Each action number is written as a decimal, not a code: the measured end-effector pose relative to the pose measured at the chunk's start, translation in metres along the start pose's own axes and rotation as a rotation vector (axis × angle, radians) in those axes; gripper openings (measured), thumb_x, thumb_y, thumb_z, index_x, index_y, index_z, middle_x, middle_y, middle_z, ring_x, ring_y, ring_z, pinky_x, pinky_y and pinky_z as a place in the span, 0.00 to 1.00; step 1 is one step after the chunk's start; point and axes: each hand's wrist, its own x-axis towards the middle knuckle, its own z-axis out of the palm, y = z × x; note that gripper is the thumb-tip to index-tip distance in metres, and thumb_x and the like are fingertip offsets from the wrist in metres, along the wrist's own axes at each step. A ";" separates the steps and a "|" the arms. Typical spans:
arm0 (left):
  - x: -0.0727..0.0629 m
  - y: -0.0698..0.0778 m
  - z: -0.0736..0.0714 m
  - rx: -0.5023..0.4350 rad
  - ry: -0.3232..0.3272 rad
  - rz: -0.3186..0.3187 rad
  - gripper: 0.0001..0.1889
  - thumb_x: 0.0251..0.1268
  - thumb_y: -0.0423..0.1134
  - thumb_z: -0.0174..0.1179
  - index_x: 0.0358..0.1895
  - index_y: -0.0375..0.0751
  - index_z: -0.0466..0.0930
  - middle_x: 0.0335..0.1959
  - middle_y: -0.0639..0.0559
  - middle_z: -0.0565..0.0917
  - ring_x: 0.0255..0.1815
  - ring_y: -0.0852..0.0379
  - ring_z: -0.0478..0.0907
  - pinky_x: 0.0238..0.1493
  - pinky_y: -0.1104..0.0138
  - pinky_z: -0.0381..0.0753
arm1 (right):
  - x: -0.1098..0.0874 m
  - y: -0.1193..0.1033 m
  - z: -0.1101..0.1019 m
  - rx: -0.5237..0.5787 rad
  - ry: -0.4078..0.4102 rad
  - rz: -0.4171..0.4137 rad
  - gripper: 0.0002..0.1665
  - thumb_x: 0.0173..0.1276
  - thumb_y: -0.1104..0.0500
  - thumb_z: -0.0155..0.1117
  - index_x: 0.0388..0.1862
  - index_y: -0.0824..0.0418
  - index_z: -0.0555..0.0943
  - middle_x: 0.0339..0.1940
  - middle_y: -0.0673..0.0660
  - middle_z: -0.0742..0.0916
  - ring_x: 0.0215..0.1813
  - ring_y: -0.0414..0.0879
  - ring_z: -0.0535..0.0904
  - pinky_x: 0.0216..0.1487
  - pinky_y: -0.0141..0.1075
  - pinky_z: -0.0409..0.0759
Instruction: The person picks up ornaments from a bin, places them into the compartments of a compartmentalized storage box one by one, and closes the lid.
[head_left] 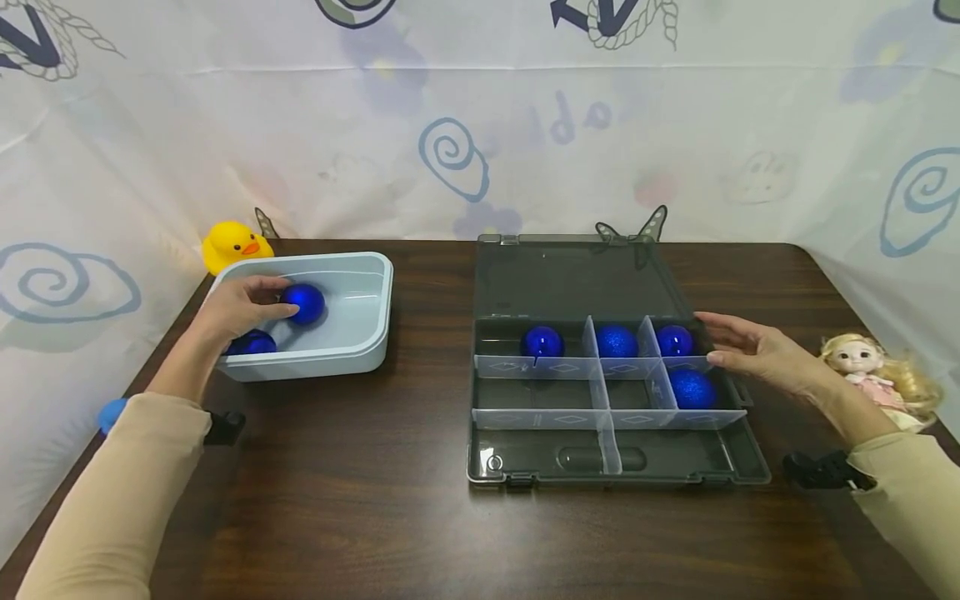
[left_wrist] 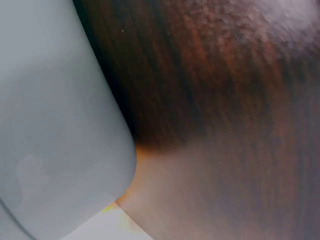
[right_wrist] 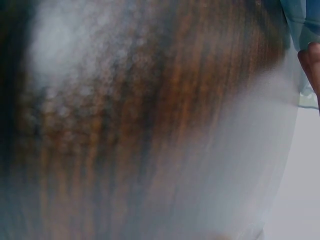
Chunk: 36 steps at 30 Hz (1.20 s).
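Observation:
My left hand (head_left: 238, 310) reaches over the near-left side of a pale blue tub (head_left: 351, 365) in the head view. Its thumb and fingers pinch a shiny blue ball (head_left: 306, 303) inside the tub. Another blue ball (head_left: 253, 342) lies by the tub's front-left corner, partly behind the wrist. At the right, my right hand (head_left: 757, 354) has its fingertips against the right side of a grey see-through compartment box (head_left: 540, 450). Blue balls sit in several of its compartments: a smooth ball (head_left: 542, 342), a glittery ball (head_left: 617, 342), and others at the right, including a glittery ball (head_left: 692, 389).
The box's lid (head_left: 573, 275) stands open at the back. A yellow rubber duck (head_left: 234, 247) is behind the tub's far-left corner. A blond doll (head_left: 870, 375) lies beyond my right wrist, and a blue round thing (head_left: 112, 414) is beside my left sleeve. Brown wooden table (head_left: 360, 483) lies between tub and box.

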 end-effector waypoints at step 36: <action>-0.020 0.114 0.033 -0.178 -0.050 0.236 0.32 0.59 0.55 0.62 0.62 0.40 0.69 0.57 0.39 0.75 0.54 0.48 0.71 0.56 0.57 0.71 | 0.000 0.002 -0.001 -0.019 0.007 -0.015 0.37 0.72 0.56 0.55 0.75 0.56 0.52 0.72 0.72 0.59 0.69 0.71 0.56 0.60 0.57 0.64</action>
